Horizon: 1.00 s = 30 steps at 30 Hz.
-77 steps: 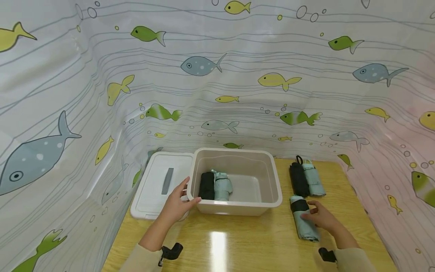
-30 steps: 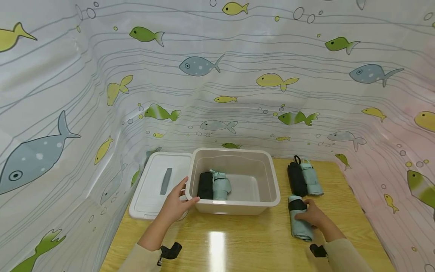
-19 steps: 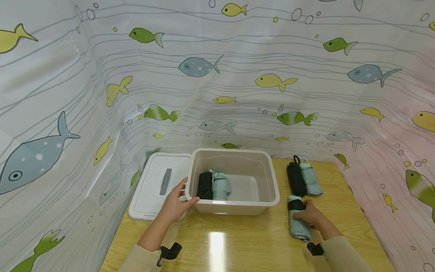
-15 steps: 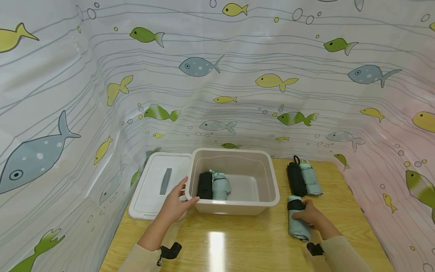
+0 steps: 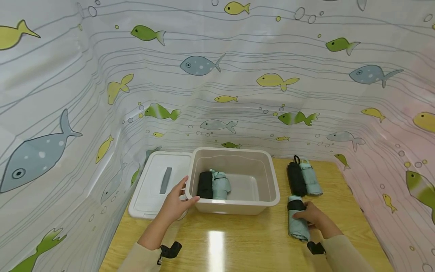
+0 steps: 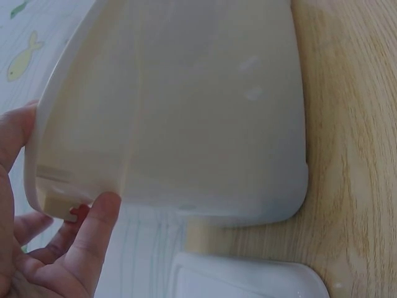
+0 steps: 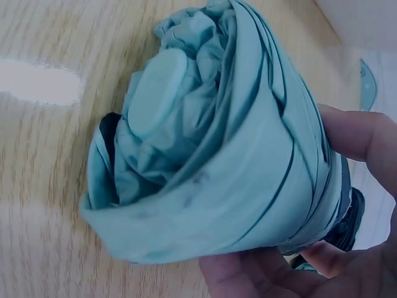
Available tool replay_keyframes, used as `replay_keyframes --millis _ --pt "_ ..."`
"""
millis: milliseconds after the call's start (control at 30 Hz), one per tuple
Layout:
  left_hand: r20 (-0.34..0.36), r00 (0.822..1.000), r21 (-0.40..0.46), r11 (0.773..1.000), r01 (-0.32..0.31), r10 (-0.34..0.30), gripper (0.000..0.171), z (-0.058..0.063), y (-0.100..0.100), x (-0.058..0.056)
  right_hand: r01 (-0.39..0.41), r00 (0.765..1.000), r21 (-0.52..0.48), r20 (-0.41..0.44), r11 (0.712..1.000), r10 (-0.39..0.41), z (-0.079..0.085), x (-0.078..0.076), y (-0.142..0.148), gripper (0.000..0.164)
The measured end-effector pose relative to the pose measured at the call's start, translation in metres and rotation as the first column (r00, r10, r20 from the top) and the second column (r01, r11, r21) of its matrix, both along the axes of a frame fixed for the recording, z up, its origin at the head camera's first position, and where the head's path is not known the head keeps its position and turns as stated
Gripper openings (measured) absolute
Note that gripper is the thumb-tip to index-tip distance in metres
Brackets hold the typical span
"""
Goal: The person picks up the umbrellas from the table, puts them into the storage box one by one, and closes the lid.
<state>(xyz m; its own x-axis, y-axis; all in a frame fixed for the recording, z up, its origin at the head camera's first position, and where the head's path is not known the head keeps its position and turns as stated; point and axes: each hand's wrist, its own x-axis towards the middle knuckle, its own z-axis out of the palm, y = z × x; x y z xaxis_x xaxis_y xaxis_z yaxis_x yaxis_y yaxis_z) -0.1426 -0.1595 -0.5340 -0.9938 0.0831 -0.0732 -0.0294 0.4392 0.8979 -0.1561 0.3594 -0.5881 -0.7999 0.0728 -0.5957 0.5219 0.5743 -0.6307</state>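
My left hand (image 5: 176,206) holds the near left corner of a beige plastic storage box (image 5: 234,208), thumb on the front rim; in the left wrist view the fingers (image 6: 99,230) reach under the rim. Inside the box, a black folded umbrella (image 5: 205,185) and a light teal one (image 5: 221,187) lie side by side at the left. To the right of the box, my right hand (image 5: 314,214) grips a teal folded umbrella (image 5: 298,226) with a black band. The right wrist view shows its end (image 7: 158,93) facing the camera, thumb and fingers on opposite sides.
Behind the right hand lie another black folded umbrella (image 5: 296,179) and a teal one (image 5: 311,181), both with wrist loops. The white lid (image 5: 149,196) with a grey handle lies left of the box, partly under its side. A fish-print curtain (image 5: 251,124) encloses the wooden table (image 5: 251,241).
The right hand's fingers have settled round the teal umbrella, whose near end has swung left so that it lies straighter. The left hand keeps its place on the box corner.
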Motion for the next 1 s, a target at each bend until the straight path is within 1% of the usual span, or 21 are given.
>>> replay_keyframes --millis 133,300,533,700,800,933,1000 --pt "-0.004 1.000 0.002 1.000 0.003 -0.003 0.098 0.000 0.001 0.000 0.008 1.000 -0.007 0.003 1.000 -0.008 -0.001 0.002 0.001 0.085" --pt "0.003 1.000 0.002 1.000 0.001 -0.001 0.099 0.000 0.001 0.001 0.026 1.000 -0.025 0.003 0.999 -0.026 -0.006 0.001 0.004 0.075" --pt "0.006 1.000 0.008 1.000 0.000 0.000 0.096 0.001 0.001 0.001 0.039 0.999 -0.056 0.010 0.998 -0.038 -0.013 -0.001 0.010 0.073" --pt "-0.001 1.000 0.020 1.000 0.001 0.000 0.097 0.002 0.001 0.001 0.035 0.999 -0.077 -0.007 0.996 -0.036 -0.016 -0.003 0.012 0.071" --pt "-0.003 1.000 0.025 1.000 -0.001 0.001 0.098 0.002 0.001 0.000 0.043 0.999 -0.081 -0.009 0.996 -0.044 -0.017 -0.004 0.012 0.075" --pt "-0.001 1.000 0.031 1.000 0.002 -0.002 0.100 0.001 0.001 0.000 0.053 0.999 -0.083 -0.005 0.995 -0.054 -0.017 -0.004 0.012 0.089" --pt "0.001 1.000 0.034 0.999 0.002 -0.002 0.100 0.001 0.001 -0.001 0.054 0.999 -0.082 0.001 0.995 -0.054 -0.017 -0.004 0.011 0.093"
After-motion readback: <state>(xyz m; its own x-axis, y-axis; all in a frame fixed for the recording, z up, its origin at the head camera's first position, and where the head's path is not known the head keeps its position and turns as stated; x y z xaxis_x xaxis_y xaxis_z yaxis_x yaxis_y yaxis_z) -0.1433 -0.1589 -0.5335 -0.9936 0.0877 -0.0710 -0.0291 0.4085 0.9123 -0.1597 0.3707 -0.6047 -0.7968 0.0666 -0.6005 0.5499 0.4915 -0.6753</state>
